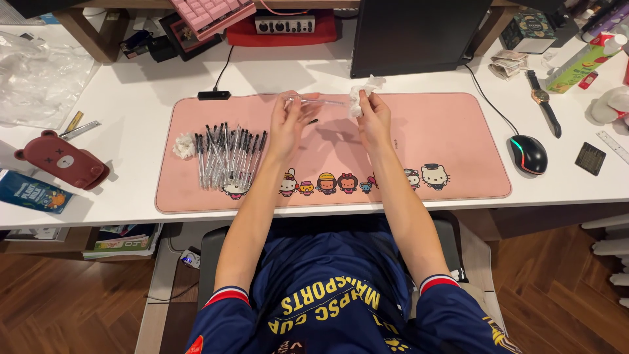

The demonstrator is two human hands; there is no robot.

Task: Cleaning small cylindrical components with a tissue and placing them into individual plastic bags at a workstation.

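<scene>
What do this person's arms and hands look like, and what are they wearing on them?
Both arms are bare from above the elbow down. The left hand and right hand wear no gloves; no rings or watch are visible on them. The short sleeves are dark navy with red and white striped cuffs, part of a navy jersey with yellow lettering.

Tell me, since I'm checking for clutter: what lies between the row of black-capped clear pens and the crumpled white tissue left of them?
Nothing: in the head view, the row of black-capped clear pens and crumpled white tissue nearly touch on the pink desk mat.

Pink desk mat (452,131) with a cartoon-figure row, black-capped clear pens (229,157), white tissue (360,98), white desk (131,98).
</scene>
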